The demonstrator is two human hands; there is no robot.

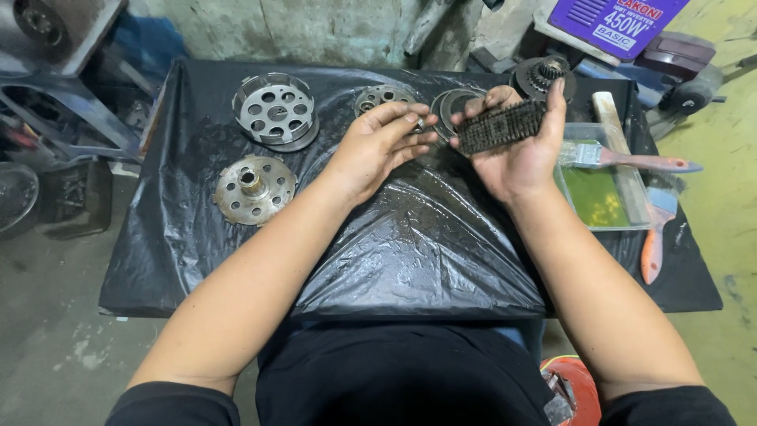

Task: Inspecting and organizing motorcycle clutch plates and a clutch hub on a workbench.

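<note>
My right hand (516, 150) grips a dark wire brush (501, 125), bristles facing me, above the black plastic sheet (410, 244). Just left of the brush, my left hand (378, 146) pinches a small metal part (419, 124) between thumb and fingers; most of that part is hidden by the fingers. Behind the hands lie a round metal plate (382, 98) and a stack of thin rings (453, 106).
A drilled clutch basket (274, 110) and a drilled hub disc (254, 188) lie at the left. At the right, a clear tray of green liquid (599, 197) has a paintbrush (623, 160) across it. A gear assembly (542, 75) sits at the back.
</note>
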